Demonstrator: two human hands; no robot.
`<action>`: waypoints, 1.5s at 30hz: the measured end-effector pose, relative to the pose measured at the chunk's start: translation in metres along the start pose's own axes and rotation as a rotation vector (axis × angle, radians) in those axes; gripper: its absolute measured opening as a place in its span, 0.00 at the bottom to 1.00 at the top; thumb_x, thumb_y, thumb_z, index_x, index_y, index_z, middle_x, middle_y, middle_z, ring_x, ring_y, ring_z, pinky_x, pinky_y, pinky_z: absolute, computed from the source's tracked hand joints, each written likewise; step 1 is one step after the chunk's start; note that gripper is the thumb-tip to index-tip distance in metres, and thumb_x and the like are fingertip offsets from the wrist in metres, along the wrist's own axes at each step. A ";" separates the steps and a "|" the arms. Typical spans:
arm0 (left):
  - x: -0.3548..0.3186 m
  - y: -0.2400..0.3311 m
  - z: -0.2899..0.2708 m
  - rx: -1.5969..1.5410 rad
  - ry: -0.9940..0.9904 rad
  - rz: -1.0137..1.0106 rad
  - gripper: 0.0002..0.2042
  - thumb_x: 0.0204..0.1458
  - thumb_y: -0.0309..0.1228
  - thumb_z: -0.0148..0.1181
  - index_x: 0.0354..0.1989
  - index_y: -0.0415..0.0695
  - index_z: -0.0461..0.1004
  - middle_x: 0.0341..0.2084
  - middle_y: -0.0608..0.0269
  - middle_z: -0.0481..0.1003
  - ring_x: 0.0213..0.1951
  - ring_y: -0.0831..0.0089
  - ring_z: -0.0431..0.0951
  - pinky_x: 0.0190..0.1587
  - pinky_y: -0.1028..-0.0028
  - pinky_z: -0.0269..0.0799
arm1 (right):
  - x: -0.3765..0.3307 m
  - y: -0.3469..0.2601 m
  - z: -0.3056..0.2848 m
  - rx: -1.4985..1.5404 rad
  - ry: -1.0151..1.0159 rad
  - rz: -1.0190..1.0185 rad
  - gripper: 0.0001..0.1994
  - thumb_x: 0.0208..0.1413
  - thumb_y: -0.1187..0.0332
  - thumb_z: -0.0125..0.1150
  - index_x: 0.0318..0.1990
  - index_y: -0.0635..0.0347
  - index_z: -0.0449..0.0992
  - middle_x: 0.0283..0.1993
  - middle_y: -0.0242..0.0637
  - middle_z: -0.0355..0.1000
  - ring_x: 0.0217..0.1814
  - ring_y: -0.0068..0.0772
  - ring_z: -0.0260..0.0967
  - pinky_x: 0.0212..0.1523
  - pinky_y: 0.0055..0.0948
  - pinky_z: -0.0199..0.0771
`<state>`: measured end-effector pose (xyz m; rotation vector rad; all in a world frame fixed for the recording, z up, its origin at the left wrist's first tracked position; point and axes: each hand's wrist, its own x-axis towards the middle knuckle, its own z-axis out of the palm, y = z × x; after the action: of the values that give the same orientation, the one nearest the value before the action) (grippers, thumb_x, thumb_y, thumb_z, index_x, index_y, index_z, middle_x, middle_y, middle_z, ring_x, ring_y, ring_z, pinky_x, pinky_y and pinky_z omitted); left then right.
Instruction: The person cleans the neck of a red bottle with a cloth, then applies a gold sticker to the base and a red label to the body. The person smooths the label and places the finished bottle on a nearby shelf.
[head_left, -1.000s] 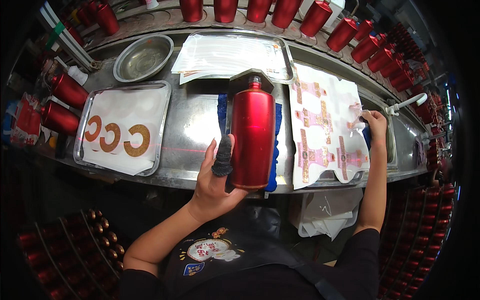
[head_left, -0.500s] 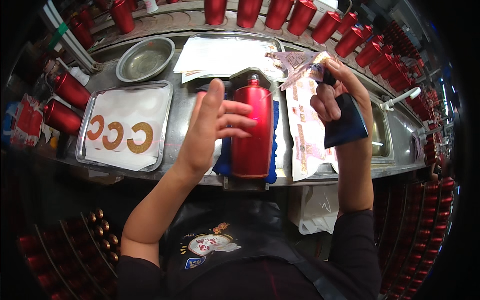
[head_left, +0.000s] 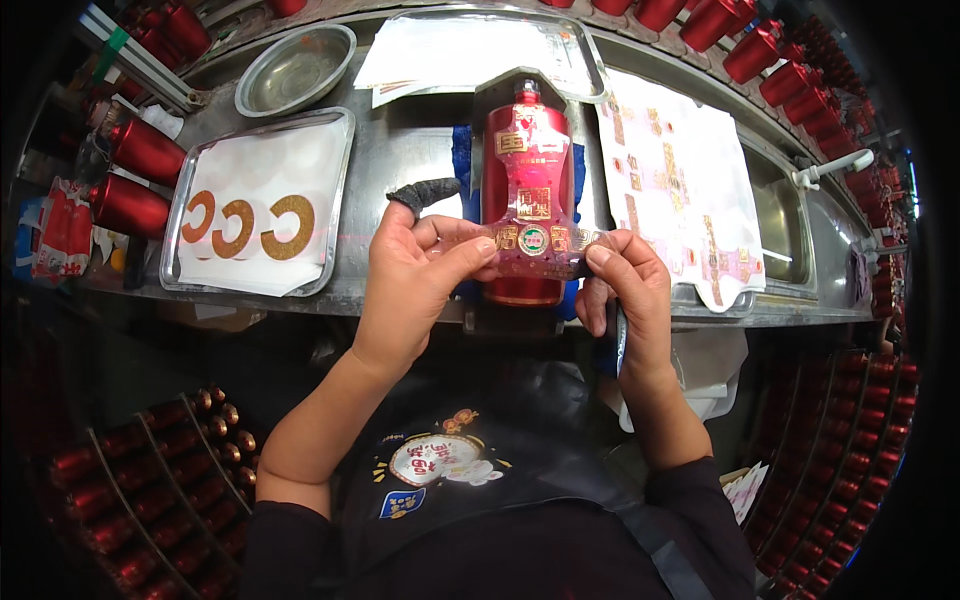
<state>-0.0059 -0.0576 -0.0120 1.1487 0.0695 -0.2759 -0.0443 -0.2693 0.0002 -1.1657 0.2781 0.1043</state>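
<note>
A glossy red bottle (head_left: 522,292) lies on its back in a metal holder over a blue cloth (head_left: 462,165), its neck pointing away from me. Across its front stretches a clear decal film (head_left: 533,204) with gold lettering and a round green-and-white emblem. My left hand (head_left: 405,295) pinches the film's near left corner between thumb and finger; a black cover (head_left: 425,192) sits on one raised finger. The near right corner is pinched by my right hand (head_left: 643,300). That hand also keeps a dark flat blade (head_left: 613,342) tucked in its lower fingers, seen nearly edge-on.
At the left, a metal tray (head_left: 345,190) carries gold C-shaped pieces (head_left: 287,228) on white paper; a metal bowl (head_left: 295,70) stands behind it. White sheets (head_left: 450,50) lie beyond the bottle. A decal sheet (head_left: 690,190) lies right, beside a sink (head_left: 785,235). Red bottles (head_left: 790,85) line the back.
My right hand has brought the crumpled film from the upper right down onto the bottle, where it is now spread. My left hand has closed on its corner. The view has shifted slightly.
</note>
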 end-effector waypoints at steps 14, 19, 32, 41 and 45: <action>-0.008 -0.011 -0.007 0.115 0.029 0.019 0.19 0.54 0.18 0.67 0.48 0.37 0.62 0.36 0.56 0.79 0.36 0.73 0.82 0.37 0.75 0.81 | -0.004 0.015 -0.008 -0.118 0.041 0.050 0.06 0.62 0.69 0.60 0.36 0.60 0.71 0.13 0.27 0.62 0.09 0.18 0.53 0.15 0.19 0.55; -0.007 -0.016 -0.015 0.210 0.026 -0.063 0.19 0.56 0.21 0.66 0.50 0.37 0.62 0.36 0.56 0.79 0.34 0.75 0.82 0.35 0.77 0.80 | 0.001 0.022 -0.021 -0.121 0.063 0.091 0.06 0.61 0.70 0.60 0.39 0.62 0.73 0.20 0.27 0.66 0.10 0.16 0.54 0.15 0.19 0.56; 0.028 -0.021 -0.008 1.148 -0.294 0.754 0.32 0.62 0.40 0.58 0.73 0.44 0.58 0.71 0.50 0.60 0.76 0.53 0.49 0.73 0.41 0.31 | 0.034 -0.018 0.009 -1.343 -0.090 -0.586 0.32 0.59 0.58 0.66 0.72 0.35 0.66 0.49 0.53 0.67 0.49 0.54 0.72 0.50 0.41 0.73; 0.027 -0.034 -0.007 1.100 -0.285 0.737 0.33 0.61 0.40 0.57 0.74 0.50 0.55 0.73 0.51 0.56 0.77 0.56 0.46 0.71 0.33 0.25 | 0.053 -0.019 0.000 -1.320 -0.205 -0.488 0.33 0.60 0.50 0.63 0.73 0.24 0.62 0.42 0.54 0.63 0.37 0.57 0.72 0.43 0.44 0.76; 0.031 -0.033 -0.003 1.041 -0.255 0.759 0.33 0.60 0.40 0.58 0.74 0.50 0.55 0.73 0.54 0.57 0.77 0.56 0.46 0.70 0.32 0.25 | 0.057 -0.020 -0.001 -1.293 -0.214 -0.443 0.32 0.60 0.50 0.63 0.73 0.24 0.62 0.41 0.54 0.63 0.37 0.57 0.72 0.43 0.43 0.75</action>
<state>0.0161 -0.0733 -0.0484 2.0479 -0.8081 0.2721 0.0149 -0.2815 0.0022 -2.4458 -0.3192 0.0036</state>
